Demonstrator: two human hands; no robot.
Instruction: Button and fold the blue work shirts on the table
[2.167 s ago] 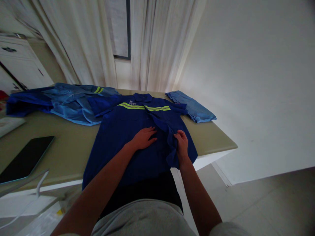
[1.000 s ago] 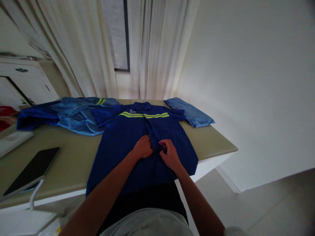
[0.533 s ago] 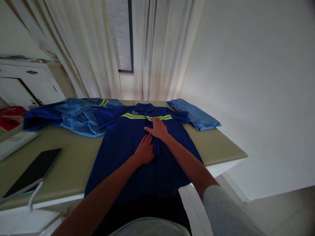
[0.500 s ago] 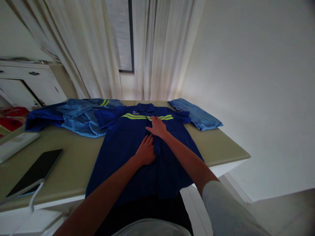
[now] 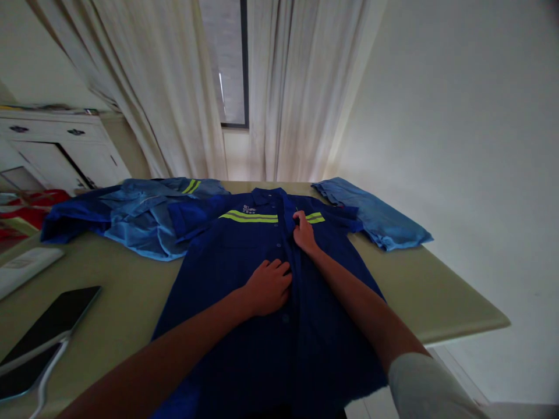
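A dark blue short-sleeved work shirt (image 5: 231, 250) lies front side up, its collar away from me and its hem over the near edge. It has a yellow-green and grey band across the chest and small white lettering above it. My right hand (image 5: 304, 233) is closed on the front edge of the shirt at the band and holds that flap folded up, baring buttons along the other side. Lower down, my left hand (image 5: 269, 286) rests on the shirt beside the opening, fingers curled at the placket; the fingertips are partly hidden.
On the table (image 5: 441, 291), a folded light blue garment (image 5: 379, 215) lies to the right. Crumpled blue garments (image 5: 144, 215) lie at the left. A black phone (image 5: 52, 320) with a white cable and a white box (image 5: 26, 267) are nearer left. Behind are curtains (image 5: 174, 87).
My right hand has taken hold of the front edge and drawn it right, opening the placket and baring the buttons. My left hand's fingers have curled. The view has shifted slightly.
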